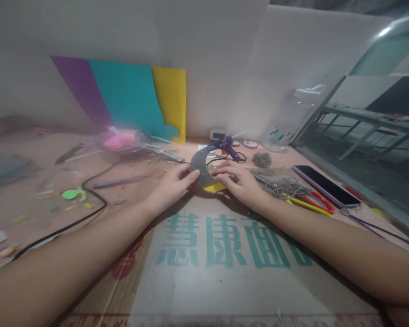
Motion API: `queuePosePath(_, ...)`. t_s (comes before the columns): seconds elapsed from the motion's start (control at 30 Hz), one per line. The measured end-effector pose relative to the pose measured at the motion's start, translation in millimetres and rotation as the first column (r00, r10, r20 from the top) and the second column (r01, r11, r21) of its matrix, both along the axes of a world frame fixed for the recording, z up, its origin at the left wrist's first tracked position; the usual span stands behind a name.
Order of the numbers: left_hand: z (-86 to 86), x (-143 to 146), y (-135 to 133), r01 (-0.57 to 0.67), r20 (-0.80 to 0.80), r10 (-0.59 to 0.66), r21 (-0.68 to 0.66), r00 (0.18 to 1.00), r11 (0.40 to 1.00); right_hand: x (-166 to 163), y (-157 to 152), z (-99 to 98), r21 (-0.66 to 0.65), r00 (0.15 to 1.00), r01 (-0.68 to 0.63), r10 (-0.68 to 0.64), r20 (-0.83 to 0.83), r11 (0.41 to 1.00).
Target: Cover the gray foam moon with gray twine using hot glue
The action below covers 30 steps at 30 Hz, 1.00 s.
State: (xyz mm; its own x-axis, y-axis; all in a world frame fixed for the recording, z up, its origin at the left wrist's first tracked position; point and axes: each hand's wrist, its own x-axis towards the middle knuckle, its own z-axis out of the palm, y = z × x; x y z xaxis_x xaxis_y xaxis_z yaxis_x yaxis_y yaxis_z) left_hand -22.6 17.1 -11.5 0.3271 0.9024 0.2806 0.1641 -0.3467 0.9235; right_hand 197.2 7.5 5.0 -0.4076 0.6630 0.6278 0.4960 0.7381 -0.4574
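Note:
A crescent shape wrapped in grey yarn [199,163] is held up over the near middle of the table, with a bare yellow part [214,187] showing at its lower end. My left hand [172,185] pinches its left edge, thumb on the front face. From the other side, my right hand [241,182] has its fingers bent at the inner curve and lower yellow end; its fingertips are partly hidden. Just behind the crescent lies a blue hot glue gun [226,146]. A tangle of grey yarn [286,187] lies to the right of my right hand.
Red-and-yellow-handled scissors [316,202] and a phone [325,185] lie at the right, near a clear bottle [286,120]. A black cable [97,193] crosses scattered scraps at the left. Coloured sheets [126,95] lean on the back wall. Printed cardboard [221,286] covers the front.

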Motion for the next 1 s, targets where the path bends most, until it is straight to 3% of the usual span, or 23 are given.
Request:
queuePosePath(0.17, 4.4, 1.0, -5.0, -0.006, -0.027, 0.007, 0.053, 1.0, 0.999, -2.2, 0.8, -4.9, 0.05, 0.999, -0.047, 0.046, 0.021, 0.998)
queuePosePath(0.3, 3.7, 4.3, -7.0, -0.102, -0.045, 0.104, 0.058, 0.994, 0.993, -1.4, -1.4, -5.6, 0.137, 0.999, 0.033, -0.035, 0.018, 0.99)
queuePosePath(0.6, 11.0, 4.0, -8.4, -0.08, -0.184, 0.075, -0.018, 0.98, 0.997, -1.9, -9.3, -0.7, 0.438, 0.981, -0.022, -0.065, 0.184, 0.899)
queuePosePath(0.7, 16.0, 1.9, -12.9, -0.032, -0.255, 0.041, 0.038, 0.966, 0.999, -0.2, -9.0, -1.2, 0.433, 0.976, -0.015, -0.081, 0.203, 0.901)
queuePosePath(0.8, 19.5, 0.3, -18.0, 0.017, -0.221, 0.007, 0.107, 0.975, 0.994, -0.9, -9.2, -2.3, 0.409, 0.968, -0.02, -0.084, 0.235, 0.913)
queuePosePath(1.0, 23.6, -0.1, -21.1, -0.116, -0.034, 0.116, 0.003, 0.993, 0.993, -4.8, -9.8, -4.8, 0.309, 0.981, 0.015, -0.073, 0.178, 0.951)
